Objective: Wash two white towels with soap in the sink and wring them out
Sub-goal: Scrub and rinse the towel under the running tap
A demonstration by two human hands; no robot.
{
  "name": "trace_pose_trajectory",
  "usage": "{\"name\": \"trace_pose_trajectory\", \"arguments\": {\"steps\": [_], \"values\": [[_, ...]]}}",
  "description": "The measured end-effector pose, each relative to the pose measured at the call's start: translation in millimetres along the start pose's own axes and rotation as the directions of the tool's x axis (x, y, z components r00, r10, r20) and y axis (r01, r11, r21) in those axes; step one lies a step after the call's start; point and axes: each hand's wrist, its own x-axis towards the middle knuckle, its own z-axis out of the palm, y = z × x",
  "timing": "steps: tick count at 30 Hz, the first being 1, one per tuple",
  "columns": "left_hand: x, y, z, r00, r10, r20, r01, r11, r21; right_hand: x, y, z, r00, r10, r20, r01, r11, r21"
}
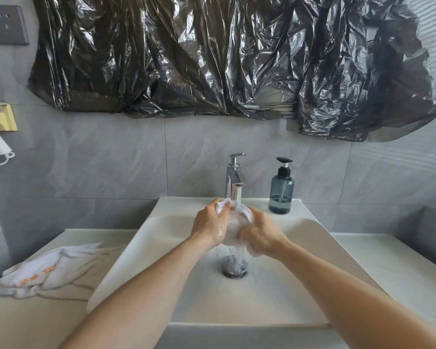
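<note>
towel bunched under the running faucet, clenched by curled fingers of left hand and right hand over the sink.

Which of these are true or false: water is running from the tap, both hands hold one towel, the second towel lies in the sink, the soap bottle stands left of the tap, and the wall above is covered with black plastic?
1. Water runs from the tap. True.
2. The left hand and right hand both grip one towel. True.
3. The second towel lies in the sink. False: it lies on the counter, left of the sink.
4. The soap bottle stands left of the tap. False: it stands to its right.
5. Black plastic covers the wall above. True.
</note>
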Motion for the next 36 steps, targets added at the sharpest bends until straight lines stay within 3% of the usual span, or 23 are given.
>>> {"name": "trace_pose_trajectory", "arguments": {"steps": [11, 15, 21, 23, 25, 28, 31, 34, 36], "values": [[-5, 1, 1, 0.997, 0.016, -0.071, -0.021, 0.998, -0.067, -3, -8, -2, 0.996, -0.028, -0.09, 0.021, 0.997, -0.072], [-7, 1, 1, 0.996, -0.029, -0.086, 0.014, 0.986, -0.167, 0, -2, -3, 0.996, -0.045, -0.072, 0.037, 0.993, -0.108], [-7, 7, 0, 0.997, -0.069, -0.032, 0.054, 0.936, -0.347, 3, 7, -3, 0.991, 0.083, -0.103, -0.082, 0.997, 0.01], [-7, 14, -4, 0.999, -0.033, -0.041, 0.022, 0.973, -0.229, 3, 6, -4, 0.989, 0.105, -0.106, -0.106, 0.994, 0.002], [-4, 25, -10, 0.989, 0.008, -0.146, -0.005, 1.0, 0.019, 2, 2, -4, 0.989, 0.112, -0.093, -0.118, 0.991, -0.069], [6, 55, -26, 0.915, 0.283, -0.287, -0.224, 0.949, 0.224, 0, -2, -1, 0.992, 0.111, -0.063, -0.121, 0.975, -0.186], [29, 93, -41, 0.87, 0.485, -0.093, -0.417, 0.822, 0.387, -1, -7, -2, 0.994, 0.097, -0.047, -0.105, 0.97, -0.219], [49, 117, -50, 0.909, 0.39, 0.15, -0.407, 0.748, 0.525, -3, -8, -4, 0.996, 0.076, -0.048, -0.085, 0.971, -0.225], [47, 119, -51, 0.925, 0.334, 0.183, -0.379, 0.752, 0.54, -5, -7, -5, 0.996, 0.078, -0.048, -0.087, 0.975, -0.206]]}}
